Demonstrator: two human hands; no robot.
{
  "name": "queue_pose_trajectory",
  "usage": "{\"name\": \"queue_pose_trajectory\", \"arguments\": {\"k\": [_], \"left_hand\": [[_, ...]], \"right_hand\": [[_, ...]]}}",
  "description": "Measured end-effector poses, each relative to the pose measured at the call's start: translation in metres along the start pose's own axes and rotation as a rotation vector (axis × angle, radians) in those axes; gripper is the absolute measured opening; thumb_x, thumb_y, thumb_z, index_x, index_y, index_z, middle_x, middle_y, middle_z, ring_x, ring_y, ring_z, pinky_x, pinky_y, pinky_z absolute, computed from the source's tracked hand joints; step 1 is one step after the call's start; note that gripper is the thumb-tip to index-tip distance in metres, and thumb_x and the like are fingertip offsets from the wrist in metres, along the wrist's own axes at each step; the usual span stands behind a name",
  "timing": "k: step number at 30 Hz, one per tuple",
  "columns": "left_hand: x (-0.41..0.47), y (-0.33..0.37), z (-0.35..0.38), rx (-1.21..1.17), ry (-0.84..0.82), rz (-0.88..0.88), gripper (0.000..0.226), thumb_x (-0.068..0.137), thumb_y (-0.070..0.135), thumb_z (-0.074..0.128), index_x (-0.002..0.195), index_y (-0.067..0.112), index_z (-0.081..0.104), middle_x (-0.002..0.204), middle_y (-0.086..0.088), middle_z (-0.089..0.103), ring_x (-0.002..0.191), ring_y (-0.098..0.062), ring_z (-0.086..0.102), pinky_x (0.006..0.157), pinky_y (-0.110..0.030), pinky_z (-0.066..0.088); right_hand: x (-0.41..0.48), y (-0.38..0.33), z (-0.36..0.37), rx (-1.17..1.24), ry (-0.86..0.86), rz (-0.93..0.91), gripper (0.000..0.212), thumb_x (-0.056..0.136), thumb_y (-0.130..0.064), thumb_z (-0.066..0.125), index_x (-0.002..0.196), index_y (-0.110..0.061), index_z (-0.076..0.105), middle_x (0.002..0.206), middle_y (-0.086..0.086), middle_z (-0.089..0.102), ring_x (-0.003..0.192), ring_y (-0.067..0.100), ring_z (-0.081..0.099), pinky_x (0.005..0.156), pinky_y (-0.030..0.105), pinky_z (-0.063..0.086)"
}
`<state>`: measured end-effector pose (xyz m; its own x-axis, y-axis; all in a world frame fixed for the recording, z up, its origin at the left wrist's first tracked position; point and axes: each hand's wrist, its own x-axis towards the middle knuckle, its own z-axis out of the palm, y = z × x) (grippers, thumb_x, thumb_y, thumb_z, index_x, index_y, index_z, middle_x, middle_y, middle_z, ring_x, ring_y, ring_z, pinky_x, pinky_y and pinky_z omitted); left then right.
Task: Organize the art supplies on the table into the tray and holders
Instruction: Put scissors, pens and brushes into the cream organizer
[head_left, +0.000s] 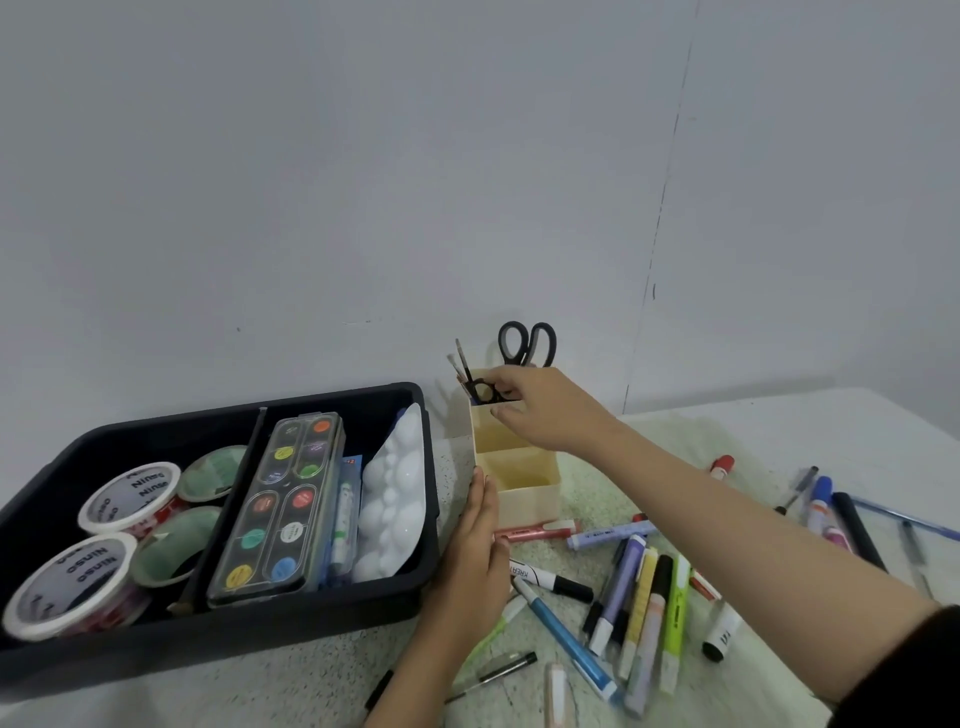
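At the back of the table (311, 670), close to the wall, a cream holder (530, 506) stands upright just right of a black tray (156, 431). The right grip (540, 410) reaches over the holder's rear rim, fingers curled and pinching a small pair of black scissors (483, 391) at the top of a rear compartment, beside a few paintbrushes (462, 364) that stand there bristles up. A larger pair of scissors (527, 343) stands behind it, handles up, in the holder's back part. The left grip (478, 540) is wide and holds nothing: its straight fingers lie flat against the holder's left side, between holder and tray. Inside the tray, four tape rolls (130, 496) fill the left section, and a watercolour set (283, 509) lies in the right section with a white mixing palette (395, 499) leaning on the right wall. Loose markers (639, 613) and highlighters are scattered on the table in front of and right of the holder; a red-and-white marker (535, 531) lies just before its front wall. More pens (831, 514) lie past the right forearm.
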<state>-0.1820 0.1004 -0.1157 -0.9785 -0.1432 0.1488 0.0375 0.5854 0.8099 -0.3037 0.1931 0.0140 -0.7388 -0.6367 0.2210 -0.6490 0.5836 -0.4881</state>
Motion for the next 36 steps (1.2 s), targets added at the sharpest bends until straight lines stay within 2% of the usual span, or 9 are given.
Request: {"name": "queue_pose_trajectory", "arguments": {"k": [5,9,13,16,18,22,26,32,36], "left_hand": [[-0.008,0.006,0.002,-0.006,0.003,-0.001,0.066,0.098,0.006,0.037,0.147,0.029,0.0,0.139,0.041,-0.017,0.127,0.024,-0.007,0.095,0.007,0.008],[-0.013,0.014,0.003,-0.092,0.03,-0.039,0.069,0.098,0.005,0.04,0.149,0.03,0.001,0.145,0.031,-0.019,0.135,0.008,0.0,0.113,-0.019,0.021],[-0.014,0.022,0.005,-0.149,0.032,-0.076,0.069,0.097,0.003,0.041,0.149,0.031,0.005,0.148,0.027,-0.011,0.134,0.008,0.008,0.109,-0.017,0.025],[-0.015,0.022,0.006,-0.153,0.024,-0.089,0.071,0.096,0.002,0.041,0.148,0.034,0.005,0.148,0.029,-0.01,0.139,0.001,0.01,0.114,-0.03,0.026],[-0.017,0.019,0.008,-0.159,0.026,-0.104,0.073,0.096,0.002,0.041,0.147,0.038,0.004,0.148,0.029,-0.007,0.14,0.001,0.008,0.115,-0.027,0.02],[-0.032,0.016,0.014,-0.093,0.085,-0.097,0.071,0.095,0.002,0.043,0.148,0.037,0.01,0.151,0.023,0.011,0.14,0.001,0.011,0.108,-0.017,0.016],[-0.044,0.015,0.015,0.135,0.173,-0.06,0.048,0.095,0.007,0.044,0.137,0.03,0.043,0.131,0.02,0.041,0.126,0.002,0.033,0.102,-0.015,0.028],[-0.032,0.019,0.013,0.328,0.016,0.119,0.034,0.092,0.008,0.047,0.119,0.023,0.063,0.119,0.013,0.061,0.113,0.002,0.047,0.103,-0.019,0.036],[-0.021,0.032,0.014,0.39,-0.151,0.104,0.032,0.089,0.019,0.053,0.119,0.026,0.063,0.12,0.013,0.061,0.115,-0.002,0.049,0.1,-0.028,0.042]], "right_hand": [[-0.049,0.026,0.022,-0.192,0.166,-0.026,0.046,0.094,-0.02,0.049,0.139,-0.016,0.042,0.138,0.003,0.049,0.124,0.022,0.045,0.101,0.031,0.035],[-0.087,0.05,0.039,-0.05,0.131,0.129,0.052,0.097,-0.027,0.045,0.147,-0.023,0.03,0.139,0.0,0.049,0.125,0.018,0.044,0.098,0.027,0.035],[-0.098,0.064,0.046,0.051,0.012,0.182,0.051,0.098,-0.03,0.043,0.147,-0.032,0.027,0.128,0.004,0.06,0.116,0.02,0.055,0.095,0.03,0.043],[-0.098,0.064,0.042,0.178,0.011,0.18,0.05,0.098,-0.024,0.044,0.146,-0.028,0.031,0.14,-0.004,0.05,0.125,0.014,0.049,0.099,0.019,0.034],[-0.1,0.063,0.039,0.169,-0.003,0.177,0.05,0.098,-0.023,0.044,0.146,-0.025,0.032,0.143,-0.004,0.046,0.127,0.014,0.046,0.101,0.021,0.032],[-0.111,0.069,0.034,-0.173,0.036,0.188,0.037,0.096,-0.017,0.043,0.132,-0.021,0.051,0.125,0.001,0.059,0.114,0.019,0.051,0.092,0.029,0.039],[-0.127,0.081,0.024,-0.55,0.008,0.187,0.028,0.094,-0.018,0.042,0.112,-0.021,0.062,0.102,-0.001,0.063,0.098,0.019,0.051,0.075,0.029,0.027],[-0.139,0.104,0.006,-0.405,0.012,0.266,0.025,0.091,-0.018,0.047,0.105,-0.02,0.068,0.097,-0.001,0.068,0.083,0.016,0.058,0.065,0.026,0.033],[-0.143,0.12,-0.012,-0.585,0.022,0.32,0.032,0.091,-0.014,0.045,0.114,-0.025,0.063,0.105,-0.002,0.064,0.096,0.017,0.056,0.069,0.025,0.031]]}}
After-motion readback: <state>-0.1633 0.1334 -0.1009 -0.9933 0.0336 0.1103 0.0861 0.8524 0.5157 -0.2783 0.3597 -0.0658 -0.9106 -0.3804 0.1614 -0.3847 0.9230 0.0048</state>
